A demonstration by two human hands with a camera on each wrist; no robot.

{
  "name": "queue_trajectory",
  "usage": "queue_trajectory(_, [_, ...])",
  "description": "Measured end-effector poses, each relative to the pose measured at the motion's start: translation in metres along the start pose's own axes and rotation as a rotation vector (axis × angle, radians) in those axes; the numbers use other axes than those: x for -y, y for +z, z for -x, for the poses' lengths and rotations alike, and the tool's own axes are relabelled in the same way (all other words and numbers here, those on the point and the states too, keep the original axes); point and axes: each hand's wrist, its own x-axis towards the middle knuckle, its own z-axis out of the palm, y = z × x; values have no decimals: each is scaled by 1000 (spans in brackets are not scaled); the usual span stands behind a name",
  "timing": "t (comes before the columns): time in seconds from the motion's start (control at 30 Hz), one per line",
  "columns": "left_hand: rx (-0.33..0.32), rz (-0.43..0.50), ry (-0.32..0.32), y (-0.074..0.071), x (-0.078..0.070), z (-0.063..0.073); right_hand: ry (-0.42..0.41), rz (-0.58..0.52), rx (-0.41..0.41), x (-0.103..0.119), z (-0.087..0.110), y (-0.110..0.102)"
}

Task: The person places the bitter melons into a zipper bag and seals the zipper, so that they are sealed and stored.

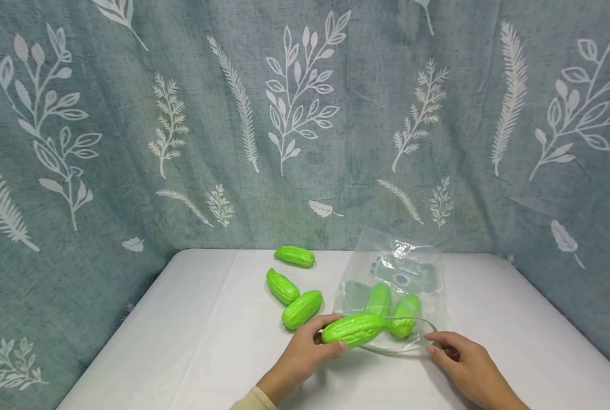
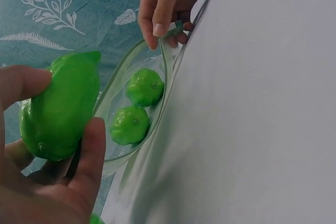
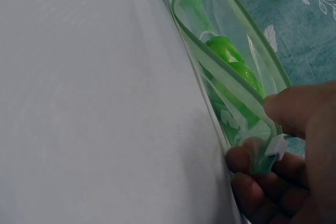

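My left hand (image 1: pixel 305 350) grips a bright green bitter melon (image 1: pixel 353 330) between thumb and fingers, just in front of the mouth of a clear zip bag (image 1: pixel 353 267). In the left wrist view the bag's mouth gapes wide, with two more bitter melons, one (image 2: pixel 145 87) beside the other (image 2: pixel 129 125), lying inside. My right hand (image 1: pixel 464 359) pinches the right corner of the bag's green-edged opening. A white zip slider (image 3: pixel 276 147) sits by those fingers in the right wrist view. The held melon's tip overlaps the bag's rim in the head view.
Three bitter melons lie on the white table (image 1: pixel 207 330) left of the bag: one (image 1: pixel 295 256) at the back, and two, one (image 1: pixel 282 286) and another (image 1: pixel 302 309), close together. A patterned blue-green curtain (image 1: pixel 305 199) surrounds the table's back and sides.
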Motion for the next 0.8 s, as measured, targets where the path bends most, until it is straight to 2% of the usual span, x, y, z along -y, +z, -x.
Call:
queue_trajectory(0.23, [19,-8,-4,4,4,0,-32,8,-27,-1,0,0])
queue_trajectory(0.47, [20,-18,-9,11,6,0,-14,20,-5,-1,1,-2])
queue_trajectory(0.8, [-10,-66,-42,14,7,-2,-35,20,-18,-1,1,-2])
